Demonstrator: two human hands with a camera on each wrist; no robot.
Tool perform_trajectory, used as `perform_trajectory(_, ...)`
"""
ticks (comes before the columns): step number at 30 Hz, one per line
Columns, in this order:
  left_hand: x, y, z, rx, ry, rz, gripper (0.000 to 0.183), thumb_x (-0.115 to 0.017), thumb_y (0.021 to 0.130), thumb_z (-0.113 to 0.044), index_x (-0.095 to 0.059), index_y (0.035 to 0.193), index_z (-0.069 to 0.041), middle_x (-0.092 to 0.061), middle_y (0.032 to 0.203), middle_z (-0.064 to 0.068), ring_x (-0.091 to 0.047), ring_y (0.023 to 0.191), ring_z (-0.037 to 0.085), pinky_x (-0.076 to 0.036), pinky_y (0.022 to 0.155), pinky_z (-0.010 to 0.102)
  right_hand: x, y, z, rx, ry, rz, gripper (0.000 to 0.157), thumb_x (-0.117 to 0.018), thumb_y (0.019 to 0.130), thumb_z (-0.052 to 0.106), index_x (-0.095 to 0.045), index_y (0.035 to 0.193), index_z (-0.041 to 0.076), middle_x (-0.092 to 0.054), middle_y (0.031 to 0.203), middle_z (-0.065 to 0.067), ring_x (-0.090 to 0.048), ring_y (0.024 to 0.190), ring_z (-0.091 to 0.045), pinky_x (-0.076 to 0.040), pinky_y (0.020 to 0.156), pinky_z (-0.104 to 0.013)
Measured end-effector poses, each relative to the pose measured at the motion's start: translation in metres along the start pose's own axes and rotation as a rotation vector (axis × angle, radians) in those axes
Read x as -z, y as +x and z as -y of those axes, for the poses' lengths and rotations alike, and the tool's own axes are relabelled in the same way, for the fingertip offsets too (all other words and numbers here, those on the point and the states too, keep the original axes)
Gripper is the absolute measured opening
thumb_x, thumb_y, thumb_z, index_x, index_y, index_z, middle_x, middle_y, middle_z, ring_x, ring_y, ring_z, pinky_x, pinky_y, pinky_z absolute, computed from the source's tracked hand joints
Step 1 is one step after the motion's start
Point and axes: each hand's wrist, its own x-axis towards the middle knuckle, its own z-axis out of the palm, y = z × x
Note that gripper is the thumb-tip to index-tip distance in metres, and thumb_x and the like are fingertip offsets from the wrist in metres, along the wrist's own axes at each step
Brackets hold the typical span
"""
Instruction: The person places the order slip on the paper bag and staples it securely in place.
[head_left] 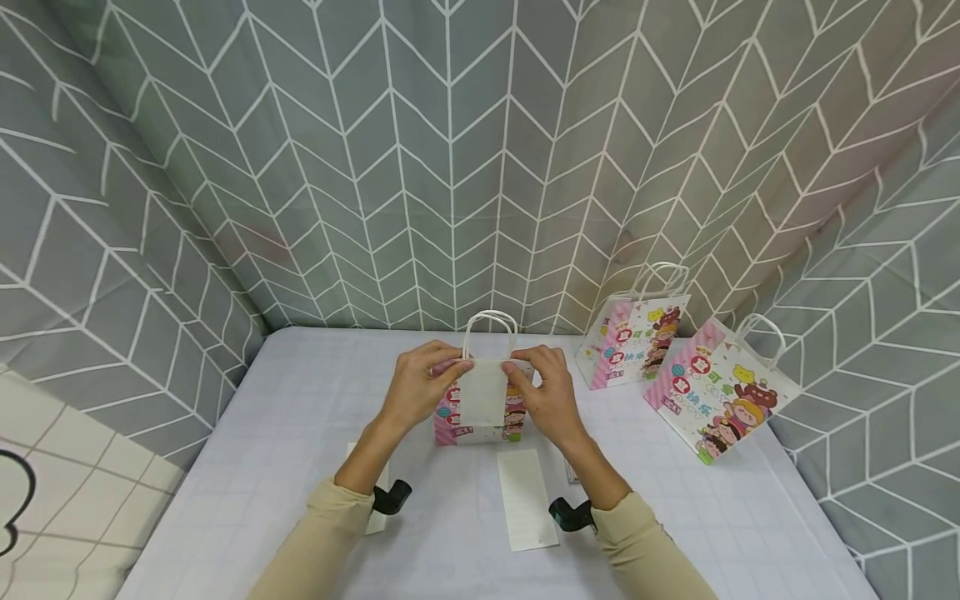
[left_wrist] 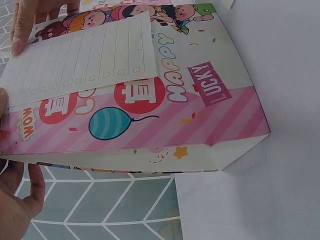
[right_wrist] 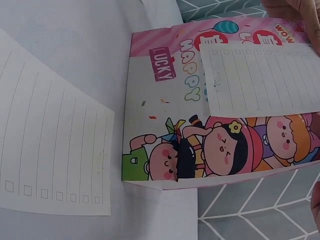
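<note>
A small paper gift bag (head_left: 450,421) with white handles and cartoon print stands upright between my hands. A lined checklist sheet (head_left: 482,396) with small boxes lies flat against its front, top edge at the bag's rim. My left hand (head_left: 412,387) pinches the sheet's upper left corner at the rim, thumb in front and fingers behind. At the upper right corner, my right hand (head_left: 549,392) pinches the sheet the same way. In the left wrist view the checklist sheet (left_wrist: 85,60) covers part of the bag's lettering; fingers show behind the rim.
Another lined sheet (head_left: 527,500) lies on the white table (head_left: 292,408) before the bag. A pale strip (head_left: 377,523) is partly hidden under my left forearm. Two similar gift bags (head_left: 633,342) stand at the right, one tilted. A patterned curtain (head_left: 480,167) hangs behind.
</note>
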Motion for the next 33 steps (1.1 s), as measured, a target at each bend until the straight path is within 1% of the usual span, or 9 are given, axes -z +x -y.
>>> perform_trajectory(7, -0.0012, -0.0029, 0.0023, 0.015, 0.007, -0.005, 0.017, -0.08, 0.087, -0.022, -0.079, 0.096, -0.008, -0.074, 0.092, -0.001, -0.069, 0.085, 0.014, -0.056, 0.076, 0.035, -0.001, 0.0002, 0.0002, -0.015, 0.009, 0.001, 0.016, -0.072, 0.094, 0.023, -0.074, 0.103, 0.01, -0.068, 0.099, -0.002, -0.053, 0.098, -0.021, -0.042, 0.085, -0.041)
perform_trajectory(12, -0.0003, -0.0055, 0.0034, 0.062, -0.009, -0.005, 0.022, -0.082, 0.085, -0.023, -0.079, 0.1, -0.008, -0.076, 0.097, -0.001, -0.071, 0.092, 0.017, -0.056, 0.08, 0.04, -0.0013, -0.0002, 0.0012, -0.025, 0.02, 0.006, 0.017, -0.071, 0.095, 0.024, -0.074, 0.104, 0.01, -0.068, 0.1, -0.002, -0.053, 0.097, -0.02, -0.043, 0.085, -0.042)
perform_trajectory(17, -0.0002, -0.0059, 0.0033, 0.094, 0.01, 0.006, 0.026, -0.081, 0.086, -0.025, -0.078, 0.104, -0.008, -0.077, 0.103, 0.004, -0.072, 0.1, 0.021, -0.056, 0.086, 0.043, -0.0007, -0.0015, 0.0018, -0.027, 0.018, 0.007, 0.016, -0.072, 0.094, 0.023, -0.074, 0.104, 0.011, -0.067, 0.101, -0.002, -0.053, 0.097, -0.02, -0.043, 0.085, -0.043)
perform_trajectory(24, -0.0012, -0.0052, 0.0027, 0.094, 0.02, 0.006, 0.026, -0.08, 0.087, -0.026, -0.079, 0.104, -0.007, -0.077, 0.103, 0.007, -0.072, 0.101, 0.023, -0.056, 0.086, 0.043, -0.0008, -0.0019, 0.0002, -0.053, 0.041, 0.015, 0.018, -0.07, 0.096, 0.025, -0.073, 0.106, 0.011, -0.067, 0.102, -0.002, -0.052, 0.096, -0.02, -0.044, 0.085, -0.052)
perform_trajectory(30, -0.0018, -0.0051, 0.0032, 0.086, 0.027, 0.007, 0.026, -0.079, 0.087, -0.027, -0.079, 0.104, -0.007, -0.077, 0.103, 0.006, -0.072, 0.1, 0.023, -0.056, 0.085, 0.042, -0.0005, -0.0024, -0.0005, -0.056, 0.042, 0.016, 0.018, -0.07, 0.096, 0.025, -0.073, 0.106, 0.011, -0.068, 0.102, -0.002, -0.052, 0.096, -0.02, -0.044, 0.085, -0.048)
perform_trajectory(33, -0.002, -0.0057, 0.0038, 0.072, 0.033, 0.003, 0.025, -0.079, 0.087, -0.027, -0.079, 0.103, -0.007, -0.077, 0.101, 0.006, -0.073, 0.098, 0.022, -0.057, 0.084, 0.042, -0.0004, -0.0027, -0.0005, -0.057, 0.048, 0.017, 0.017, -0.07, 0.096, 0.024, -0.073, 0.106, 0.011, -0.068, 0.102, -0.002, -0.052, 0.096, -0.02, -0.044, 0.084, -0.051)
